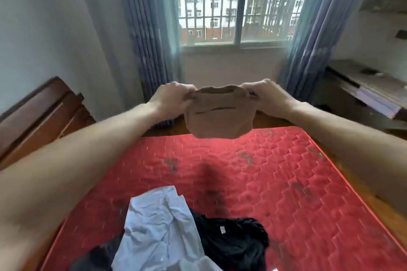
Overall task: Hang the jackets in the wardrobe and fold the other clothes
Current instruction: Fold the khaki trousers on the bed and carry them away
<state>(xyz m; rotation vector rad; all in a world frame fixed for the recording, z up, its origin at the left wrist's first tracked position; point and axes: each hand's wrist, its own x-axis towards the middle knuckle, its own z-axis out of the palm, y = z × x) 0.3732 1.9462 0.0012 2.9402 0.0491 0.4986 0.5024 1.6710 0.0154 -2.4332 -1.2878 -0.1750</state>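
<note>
1. Two bare arms reach out from the bottom corners of the frame toward the middle.
2. The left hand (170, 97) grips the left top corner of one brown garment (220, 112). Its fingers are curled around the cloth.
3. The right hand (267, 94) grips the right top corner of the same brown garment. Its fingers are curled around the cloth too.
4. The brown garment is held up in the air in the middle of the frame. It hangs down between the two hands, above the far end of the bed, and does not touch it. What kind of garment it is cannot be told.
5. One red quilted mattress (275, 182) fills the lower half of the frame. It has some dark marks on it.
6. A pile of clothes lies on the mattress at the bottom middle of the frame.
7. In the pile there is one light blue shirt (158, 231), crumpled up.
8. There is also black clothing (233, 240) just right of the blue shirt, touching it. More black cloth shows at the bottom left of the shirt. How many black pieces there are cannot be told.
9. One window (237, 2) with bars is at the top middle of the frame.
10. Two blue curtains hang beside it, a left curtain (143, 28) and a right curtain (312, 35).
11. A brown wooden headboard (39, 114) is at the left edge of the frame.
12. A wooden shelf (365, 86) is at the right edge.
</note>
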